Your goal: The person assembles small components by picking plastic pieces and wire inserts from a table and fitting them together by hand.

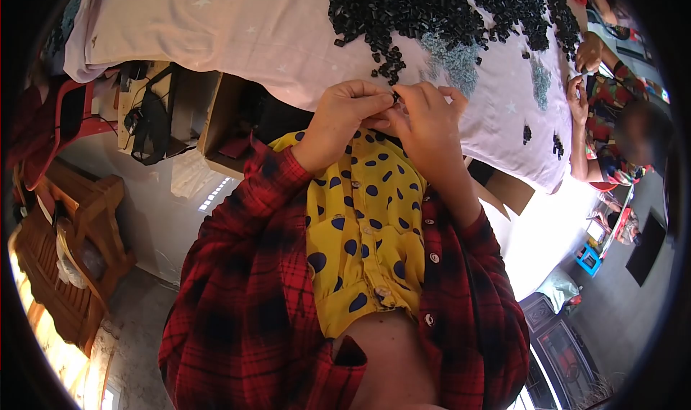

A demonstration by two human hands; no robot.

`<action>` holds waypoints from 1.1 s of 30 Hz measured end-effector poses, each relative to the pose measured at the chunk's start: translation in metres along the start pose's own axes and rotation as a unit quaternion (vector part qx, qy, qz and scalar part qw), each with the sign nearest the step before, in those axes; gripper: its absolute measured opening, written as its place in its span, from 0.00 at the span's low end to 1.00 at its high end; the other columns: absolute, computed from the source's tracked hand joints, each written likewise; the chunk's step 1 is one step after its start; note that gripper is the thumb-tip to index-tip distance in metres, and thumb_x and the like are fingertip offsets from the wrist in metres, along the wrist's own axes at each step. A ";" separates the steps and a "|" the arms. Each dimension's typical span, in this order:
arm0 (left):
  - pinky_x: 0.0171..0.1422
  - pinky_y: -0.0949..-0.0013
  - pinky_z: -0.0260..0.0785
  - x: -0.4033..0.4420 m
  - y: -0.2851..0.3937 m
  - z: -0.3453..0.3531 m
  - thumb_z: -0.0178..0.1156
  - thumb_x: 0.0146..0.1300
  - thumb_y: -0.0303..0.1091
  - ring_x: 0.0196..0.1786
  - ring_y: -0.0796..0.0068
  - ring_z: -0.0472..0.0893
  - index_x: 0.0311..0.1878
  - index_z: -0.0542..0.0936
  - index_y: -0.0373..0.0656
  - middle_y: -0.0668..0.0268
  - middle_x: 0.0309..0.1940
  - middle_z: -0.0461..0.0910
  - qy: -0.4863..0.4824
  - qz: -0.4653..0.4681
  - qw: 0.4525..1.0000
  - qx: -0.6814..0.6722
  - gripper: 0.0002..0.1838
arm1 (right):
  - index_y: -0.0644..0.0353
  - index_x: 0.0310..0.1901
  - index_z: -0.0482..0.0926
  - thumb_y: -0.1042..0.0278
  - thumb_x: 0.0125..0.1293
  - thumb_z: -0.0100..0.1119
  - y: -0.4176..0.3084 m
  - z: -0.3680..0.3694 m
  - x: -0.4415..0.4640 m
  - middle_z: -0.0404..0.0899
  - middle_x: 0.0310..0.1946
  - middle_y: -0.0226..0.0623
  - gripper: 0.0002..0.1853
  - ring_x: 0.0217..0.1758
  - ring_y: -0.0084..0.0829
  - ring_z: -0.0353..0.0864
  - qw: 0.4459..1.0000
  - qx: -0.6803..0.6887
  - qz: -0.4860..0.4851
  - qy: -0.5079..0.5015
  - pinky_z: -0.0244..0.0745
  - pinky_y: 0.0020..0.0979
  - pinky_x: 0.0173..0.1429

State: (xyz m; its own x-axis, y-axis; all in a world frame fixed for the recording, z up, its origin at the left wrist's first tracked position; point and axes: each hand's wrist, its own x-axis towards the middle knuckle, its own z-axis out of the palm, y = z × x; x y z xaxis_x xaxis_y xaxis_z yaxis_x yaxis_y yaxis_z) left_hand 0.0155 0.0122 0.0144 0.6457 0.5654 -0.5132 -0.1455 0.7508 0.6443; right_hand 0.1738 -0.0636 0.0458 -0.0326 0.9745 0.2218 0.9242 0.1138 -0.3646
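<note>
Both hands meet at the near edge of a table covered with a pale pink cloth. My left hand and my right hand pinch a small black piece between their fingertips; its shape is mostly hidden. Just beyond the hands, a large heap of small black pieces spreads over the cloth. Small grey-blue bits lie at its near side, with another patch farther right. Two little clusters of black pieces rest near the cloth's right edge.
At the right, another person's hands are over the cloth's edge. Below the table stand an open cardboard box and a box with black straps. A red chair and a wooden chair are at the left.
</note>
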 end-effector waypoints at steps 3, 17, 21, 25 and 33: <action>0.48 0.77 0.79 0.000 0.001 -0.001 0.62 0.74 0.31 0.40 0.76 0.86 0.47 0.82 0.33 0.62 0.40 0.86 -0.018 0.009 1.000 -0.002 0.09 | 0.54 0.47 0.79 0.66 0.64 0.67 0.001 0.001 -0.001 0.76 0.37 0.28 0.12 0.45 0.31 0.78 1.000 -0.018 -0.002 -0.008 0.57 0.45 0.64; 0.46 0.80 0.75 0.003 -0.005 -0.007 0.60 0.77 0.37 0.40 0.81 0.85 0.45 0.84 0.36 0.67 0.38 0.86 -0.059 -0.013 0.998 0.006 0.12 | 0.55 0.53 0.79 0.69 0.64 0.66 -0.002 -0.005 -0.003 0.78 0.41 0.32 0.15 0.47 0.32 0.79 0.999 0.035 0.020 -0.005 0.58 0.44 0.64; 0.46 0.80 0.75 0.004 -0.007 -0.005 0.61 0.77 0.36 0.39 0.84 0.83 0.43 0.84 0.36 0.68 0.37 0.86 -0.050 0.010 0.999 0.014 0.12 | 0.56 0.53 0.79 0.69 0.64 0.67 -0.004 -0.004 -0.002 0.78 0.40 0.32 0.16 0.47 0.32 0.79 1.000 0.001 0.013 0.013 0.58 0.44 0.64; 0.54 0.74 0.80 0.007 -0.011 -0.010 0.61 0.76 0.36 0.43 0.77 0.86 0.45 0.83 0.34 0.65 0.40 0.86 -0.066 0.031 0.997 0.015 0.12 | 0.57 0.53 0.79 0.70 0.64 0.67 -0.006 0.001 -0.003 0.78 0.40 0.31 0.16 0.47 0.32 0.79 0.999 -0.032 0.004 0.028 0.58 0.44 0.63; 0.55 0.72 0.80 0.002 -0.010 -0.004 0.63 0.75 0.36 0.43 0.75 0.87 0.47 0.83 0.32 0.61 0.41 0.87 -0.024 0.029 0.999 0.023 0.13 | 0.59 0.51 0.82 0.71 0.67 0.64 0.003 -0.004 -0.002 0.80 0.36 0.35 0.12 0.41 0.34 0.81 0.981 0.170 0.093 -0.015 0.60 0.42 0.63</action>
State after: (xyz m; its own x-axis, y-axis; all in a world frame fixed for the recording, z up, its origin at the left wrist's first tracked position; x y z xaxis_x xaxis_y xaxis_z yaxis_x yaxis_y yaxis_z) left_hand 0.0148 0.0072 0.0046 0.6722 0.5904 -0.4469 -0.1499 0.6995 0.6987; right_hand 0.1780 -0.0665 0.0483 0.1078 0.9894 0.0977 0.7347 -0.0131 -0.6782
